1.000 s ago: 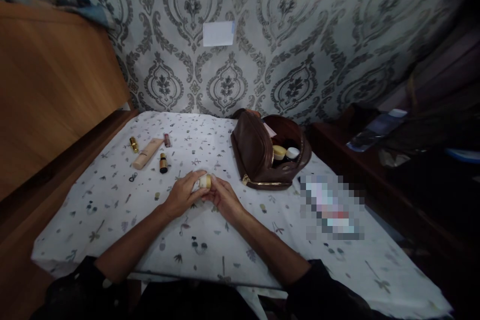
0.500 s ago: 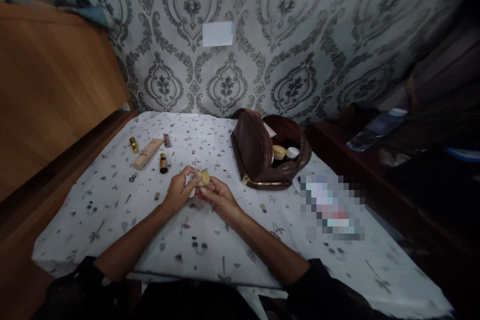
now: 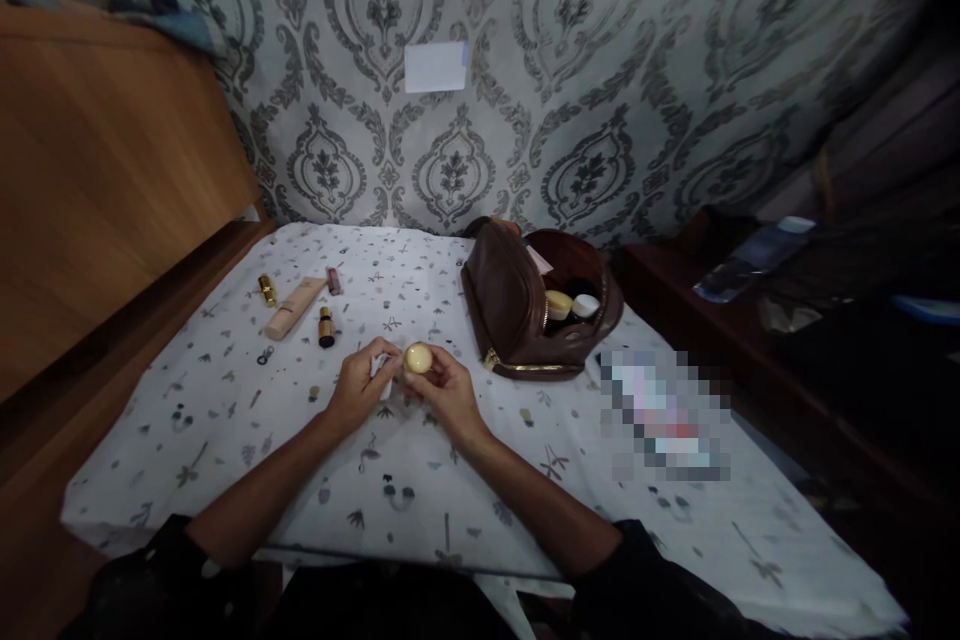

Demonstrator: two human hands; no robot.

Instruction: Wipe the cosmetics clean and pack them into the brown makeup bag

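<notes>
Above the middle of the cloth-covered surface, my right hand [image 3: 454,398] is closed on a small round yellow jar [image 3: 418,357], its pale round face toward me. My left hand [image 3: 358,385] is closed on a thin white piece [image 3: 385,380], mostly hidden by the fingers; whether it is tissue or cloth I cannot tell. The left fingertips are close to the jar's left side. To the right stands a brown cosmetic bag [image 3: 502,295], unzipped, with a yellow-lidded jar [image 3: 557,304] and a white-lidded container [image 3: 585,305] inside.
On the left of the printed white cloth [image 3: 247,440] lie a beige tube [image 3: 295,308], a gold lipstick-like tube [image 3: 267,290], a black and gold bottle [image 3: 325,328] and a small pink item [image 3: 334,281]. A blurred-out flat object [image 3: 664,415] lies right. Wooden furniture [image 3: 112,180] borders the left.
The round yellow jar has moved slightly right and turned its face toward me. The left fingers have come away from its front, keeping the white piece. The bag and other items stay put.
</notes>
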